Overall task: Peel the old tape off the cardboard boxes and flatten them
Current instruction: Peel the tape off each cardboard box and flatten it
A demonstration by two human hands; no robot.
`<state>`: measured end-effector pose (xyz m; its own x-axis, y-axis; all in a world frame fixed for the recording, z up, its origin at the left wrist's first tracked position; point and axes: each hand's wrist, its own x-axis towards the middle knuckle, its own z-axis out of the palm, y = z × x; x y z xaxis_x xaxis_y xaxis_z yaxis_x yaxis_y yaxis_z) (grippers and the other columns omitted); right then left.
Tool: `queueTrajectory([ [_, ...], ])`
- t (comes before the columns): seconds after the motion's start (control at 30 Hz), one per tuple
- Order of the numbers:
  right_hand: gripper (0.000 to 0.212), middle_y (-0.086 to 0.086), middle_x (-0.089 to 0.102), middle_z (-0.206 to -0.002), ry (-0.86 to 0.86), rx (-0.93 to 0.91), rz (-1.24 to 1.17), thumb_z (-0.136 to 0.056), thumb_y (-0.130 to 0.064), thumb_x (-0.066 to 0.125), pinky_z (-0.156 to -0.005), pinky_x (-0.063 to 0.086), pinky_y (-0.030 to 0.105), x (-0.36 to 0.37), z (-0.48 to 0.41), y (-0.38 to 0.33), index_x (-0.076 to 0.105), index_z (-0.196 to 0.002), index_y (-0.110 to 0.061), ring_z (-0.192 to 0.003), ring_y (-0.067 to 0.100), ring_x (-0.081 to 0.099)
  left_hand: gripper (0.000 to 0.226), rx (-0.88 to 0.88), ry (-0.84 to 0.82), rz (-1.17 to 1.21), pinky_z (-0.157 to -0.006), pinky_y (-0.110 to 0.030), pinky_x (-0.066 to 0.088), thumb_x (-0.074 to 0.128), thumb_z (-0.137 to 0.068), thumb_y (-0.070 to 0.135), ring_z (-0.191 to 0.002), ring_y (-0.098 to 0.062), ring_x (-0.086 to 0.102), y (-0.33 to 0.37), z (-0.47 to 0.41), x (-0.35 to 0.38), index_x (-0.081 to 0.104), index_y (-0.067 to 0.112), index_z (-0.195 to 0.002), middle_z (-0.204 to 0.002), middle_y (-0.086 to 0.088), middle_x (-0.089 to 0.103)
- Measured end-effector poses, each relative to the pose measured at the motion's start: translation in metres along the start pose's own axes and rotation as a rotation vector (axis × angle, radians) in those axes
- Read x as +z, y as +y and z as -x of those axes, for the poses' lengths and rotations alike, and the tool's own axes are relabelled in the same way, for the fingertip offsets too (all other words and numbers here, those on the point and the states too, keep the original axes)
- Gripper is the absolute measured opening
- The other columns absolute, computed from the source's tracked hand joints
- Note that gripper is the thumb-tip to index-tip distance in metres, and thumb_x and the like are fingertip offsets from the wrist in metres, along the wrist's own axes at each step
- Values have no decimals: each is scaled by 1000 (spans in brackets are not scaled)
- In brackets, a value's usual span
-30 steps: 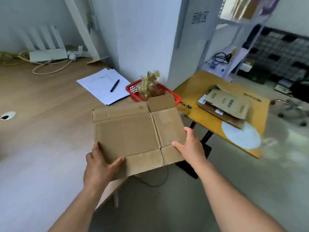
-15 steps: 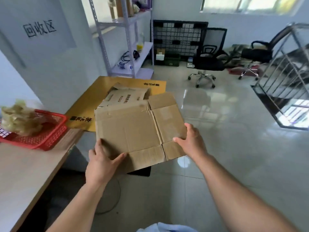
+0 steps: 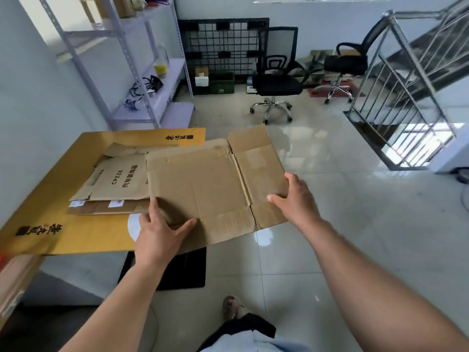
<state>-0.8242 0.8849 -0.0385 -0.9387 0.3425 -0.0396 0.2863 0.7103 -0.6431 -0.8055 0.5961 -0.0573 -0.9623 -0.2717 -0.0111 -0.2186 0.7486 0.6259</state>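
I carry a flattened brown cardboard box (image 3: 208, 184) level in front of me, partly over the yellow board. My left hand (image 3: 158, 236) grips its near left edge, thumb on top. My right hand (image 3: 295, 199) grips the right edge, thumb on top and fingers underneath. A pile of other flattened boxes (image 3: 114, 184), the top one printed with black characters, lies on the large yellow board (image 3: 63, 179) to the left. No tape shows on the box I hold.
A metal shelf rack (image 3: 142, 72) stands at the back left. Two black office chairs (image 3: 276, 82) and a black wire grid stand at the far wall. A stair railing (image 3: 406, 97) is on the right. A black mat (image 3: 182, 270) lies on the tiled floor below.
My view has swung right, away from the wooden desk and red basket. The flattened box has travelled with both hands to the yellow board and its pile.
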Motion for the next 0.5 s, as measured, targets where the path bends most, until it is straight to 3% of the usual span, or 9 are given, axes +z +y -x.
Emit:
queueTrajectory([
  [0.23,81,13,41,-138,-62,-43,62,-79,-41,69,-100,38,39,14,-120,-43,28,-146,-19,-124,31,47,107,-67,40,-35,-72,-37,37,69,-70,65,-113,-37,52,26,-103,25,11,23,-150,-136,-14,39],
  [0.5,79,13,41,-139,-174,-226,105,-80,-42,69,-100,37,37,77,-236,-125,29,-145,-19,-125,30,46,105,-238,164,2,-78,-39,44,68,-70,67,-109,-37,54,13,-190,9,11,27,-148,-134,-14,38],
])
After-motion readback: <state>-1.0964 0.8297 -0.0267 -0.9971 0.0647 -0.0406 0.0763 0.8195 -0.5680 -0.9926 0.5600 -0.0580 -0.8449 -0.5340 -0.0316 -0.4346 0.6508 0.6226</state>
